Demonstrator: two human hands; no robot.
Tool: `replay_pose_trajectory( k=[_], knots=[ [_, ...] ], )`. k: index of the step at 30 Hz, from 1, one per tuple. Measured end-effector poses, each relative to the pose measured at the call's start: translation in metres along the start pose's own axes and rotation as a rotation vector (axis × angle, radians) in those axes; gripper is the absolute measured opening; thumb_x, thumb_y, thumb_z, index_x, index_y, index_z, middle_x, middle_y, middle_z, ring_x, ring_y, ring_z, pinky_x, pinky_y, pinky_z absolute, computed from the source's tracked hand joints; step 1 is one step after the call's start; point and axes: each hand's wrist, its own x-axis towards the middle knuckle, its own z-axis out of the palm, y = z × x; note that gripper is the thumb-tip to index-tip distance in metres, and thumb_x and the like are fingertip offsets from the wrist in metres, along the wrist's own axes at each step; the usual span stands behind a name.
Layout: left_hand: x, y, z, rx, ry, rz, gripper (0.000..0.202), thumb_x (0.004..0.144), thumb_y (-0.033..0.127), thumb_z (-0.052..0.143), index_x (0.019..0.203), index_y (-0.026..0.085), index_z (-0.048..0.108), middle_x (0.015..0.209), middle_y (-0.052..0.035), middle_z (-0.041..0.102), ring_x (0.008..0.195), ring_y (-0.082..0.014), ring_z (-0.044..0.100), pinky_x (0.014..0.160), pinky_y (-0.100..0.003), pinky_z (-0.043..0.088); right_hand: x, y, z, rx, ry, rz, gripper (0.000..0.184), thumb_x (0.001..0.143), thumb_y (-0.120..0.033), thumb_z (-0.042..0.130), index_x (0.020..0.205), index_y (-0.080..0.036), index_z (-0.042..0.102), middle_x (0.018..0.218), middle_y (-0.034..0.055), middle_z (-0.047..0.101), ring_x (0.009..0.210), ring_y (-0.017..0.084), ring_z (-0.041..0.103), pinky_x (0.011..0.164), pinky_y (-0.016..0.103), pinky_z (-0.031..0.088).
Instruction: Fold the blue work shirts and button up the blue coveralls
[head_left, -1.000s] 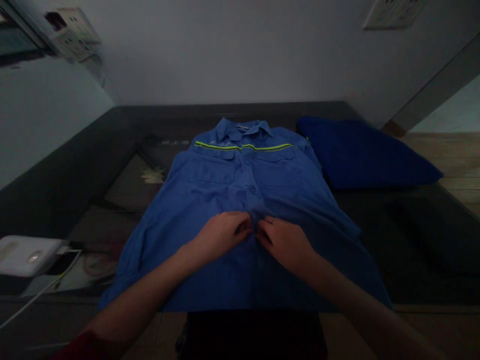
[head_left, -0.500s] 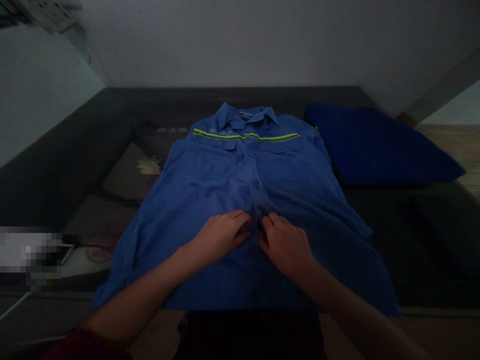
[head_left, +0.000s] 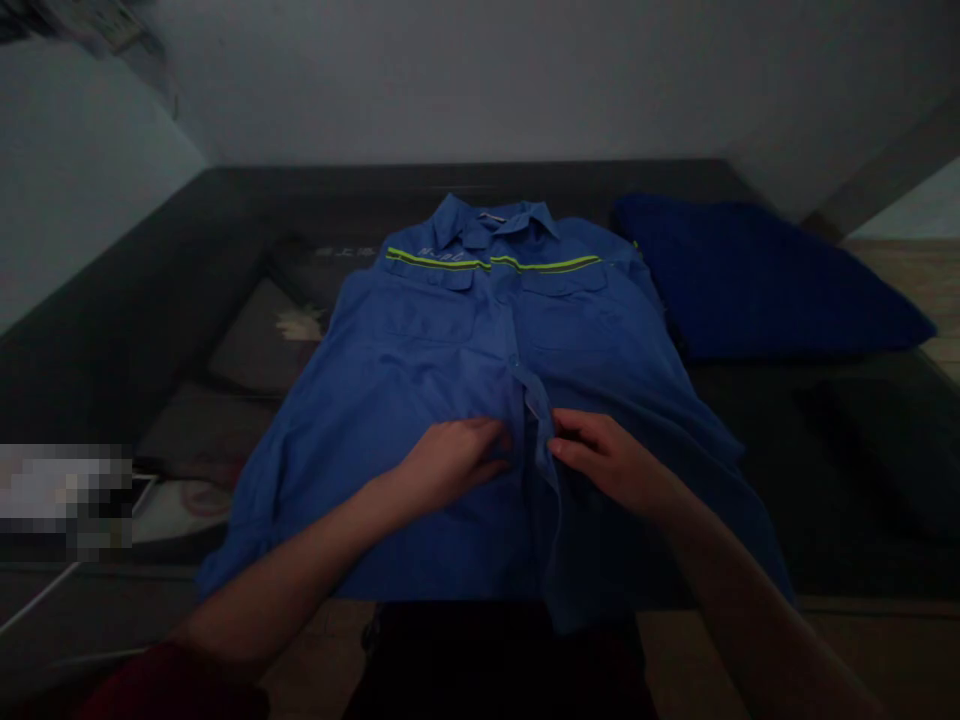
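Note:
A blue long work shirt (head_left: 442,375) lies front side up, its collar at the far end and a yellow-green stripe across the chest. Its lower front is parted below a button, and the loose button edge is lifted. My right hand (head_left: 619,460) pinches that lifted edge between thumb and fingers. Just left of the opening, my left hand (head_left: 454,460) is closed with curled fingers on the shirt's other front panel. Its fingertips are partly hidden and in shadow.
The shirt rests on a dark table (head_left: 750,420). A darker blue folded cloth (head_left: 765,285) lies at the right back. At left are a pale, feathery-looking object (head_left: 300,323), a blurred-out item (head_left: 60,495) and a white cable (head_left: 37,597). A grey wall (head_left: 480,80) rises behind.
My right hand has moved right, drawing the shirt's button edge up and away, so the lower front has opened. My left hand has stayed nearly in place.

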Motion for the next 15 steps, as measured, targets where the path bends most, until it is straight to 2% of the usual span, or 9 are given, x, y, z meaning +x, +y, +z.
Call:
replay_pose_trajectory(
  k=[3,7,10,15],
  knots=[
    [0.000,0.004,0.000,0.051,-0.006,0.011,0.012,0.088,0.028,0.055,0.096,0.018,0.058,0.084,-0.0024,0.064,0.075,-0.0163,0.061,0.064,-0.024,0.044,0.001,-0.003,0.002,0.043,-0.080,-0.006,0.021,0.084,-0.032,0.044,0.067,-0.019,0.043,0.066,-0.0028,0.043,0.061,0.011,0.039,0.056,0.024,0.031],
    [-0.001,0.010,-0.003,0.119,-0.025,0.024,0.008,0.088,0.024,0.053,0.088,0.017,0.057,0.083,-0.0036,0.064,0.078,-0.0170,0.062,0.064,-0.024,0.044,0.003,-0.001,0.011,-0.008,-0.161,-0.012,0.022,0.086,-0.030,0.043,0.067,-0.019,0.041,0.064,-0.0042,0.038,0.060,0.010,0.036,0.054,0.023,0.029],
    [-0.003,0.010,-0.002,0.104,0.028,0.047,0.008,0.088,0.022,0.052,0.084,0.018,0.057,0.080,-0.0018,0.063,0.076,-0.0154,0.061,0.063,-0.023,0.042,0.004,0.003,0.015,-0.081,-0.142,0.003,0.022,0.086,-0.028,0.042,0.066,-0.019,0.040,0.063,-0.0044,0.039,0.059,0.010,0.037,0.054,0.023,0.028],
    [-0.006,0.008,0.000,0.027,0.145,0.067,0.005,0.088,0.019,0.052,0.084,0.018,0.056,0.078,0.0010,0.061,0.070,-0.0121,0.058,0.059,-0.022,0.039,0.002,0.002,0.018,-0.129,-0.033,0.017,0.015,0.085,-0.025,0.045,0.072,-0.019,0.044,0.064,-0.0047,0.042,0.058,0.010,0.040,0.054,0.022,0.028]
  ],
)
